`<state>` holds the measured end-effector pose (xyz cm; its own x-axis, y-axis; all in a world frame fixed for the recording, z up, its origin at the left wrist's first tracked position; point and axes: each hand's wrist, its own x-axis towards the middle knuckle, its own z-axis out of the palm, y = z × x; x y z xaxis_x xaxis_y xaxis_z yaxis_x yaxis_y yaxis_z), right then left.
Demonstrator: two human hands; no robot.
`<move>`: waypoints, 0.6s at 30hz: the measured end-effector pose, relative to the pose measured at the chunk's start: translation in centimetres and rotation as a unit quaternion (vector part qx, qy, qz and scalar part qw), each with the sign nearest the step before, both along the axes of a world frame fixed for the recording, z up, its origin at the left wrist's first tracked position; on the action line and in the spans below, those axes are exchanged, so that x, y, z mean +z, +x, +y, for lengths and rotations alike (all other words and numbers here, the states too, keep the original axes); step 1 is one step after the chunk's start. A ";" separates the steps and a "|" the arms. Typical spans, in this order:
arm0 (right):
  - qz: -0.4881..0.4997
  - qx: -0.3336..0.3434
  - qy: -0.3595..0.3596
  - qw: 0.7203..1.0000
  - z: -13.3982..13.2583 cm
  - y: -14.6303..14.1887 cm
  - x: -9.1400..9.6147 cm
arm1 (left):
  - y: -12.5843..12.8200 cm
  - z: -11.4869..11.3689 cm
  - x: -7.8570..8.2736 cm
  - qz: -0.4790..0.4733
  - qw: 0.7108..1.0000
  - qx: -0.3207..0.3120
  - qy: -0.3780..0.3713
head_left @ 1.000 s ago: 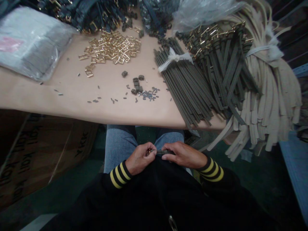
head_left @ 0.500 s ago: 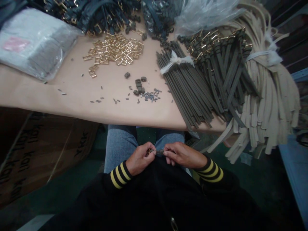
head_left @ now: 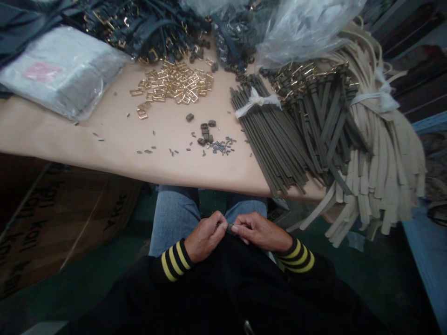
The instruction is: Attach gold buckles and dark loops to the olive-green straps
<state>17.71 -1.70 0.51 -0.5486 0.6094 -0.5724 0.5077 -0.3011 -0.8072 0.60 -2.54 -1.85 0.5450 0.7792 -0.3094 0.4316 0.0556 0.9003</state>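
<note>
My left hand (head_left: 206, 236) and my right hand (head_left: 260, 231) meet over my lap, below the table edge. Both are closed in a pinch on a thin dark strap (head_left: 231, 227) that spans the small gap between them. A small metal piece seen earlier at the left fingertips is hidden now. On the table lie a pile of gold buckles (head_left: 174, 83), a tied bundle of olive straps (head_left: 275, 135), and several small dark loops (head_left: 206, 132) with tiny metal pins (head_left: 220, 146).
Olive straps with gold buckles (head_left: 321, 102) and beige straps (head_left: 384, 153) hang over the table's right end. A plastic-wrapped packet (head_left: 63, 79) lies far left, dark buckled straps (head_left: 150, 28) at the back, a cardboard box (head_left: 52, 223) under the table (head_left: 104, 149).
My hands have drawn closer together, so less of the strap shows between them. The view has tilted slightly, shifting the table down in the picture.
</note>
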 end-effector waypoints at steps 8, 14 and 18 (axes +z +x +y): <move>-0.034 -0.004 0.025 0.999 0.4 -0.9 0.5 | 0.3 -0.5 -0.6 0.053 0.995 0.014 0.086; -0.045 -0.024 0.062 0.997 0.8 -1.1 0.6 | 0.8 0.1 -0.4 0.009 0.994 0.040 0.096; -0.031 -0.059 0.124 0.990 2.5 0.3 4.1 | 0.8 2.3 0.9 -0.027 0.984 0.064 0.166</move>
<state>17.97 0.83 4.59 -0.4340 0.7929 -0.4277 0.5318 -0.1577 -0.8320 1.37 -0.20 -0.98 0.4440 0.8960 0.0003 0.3906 -0.1938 0.9000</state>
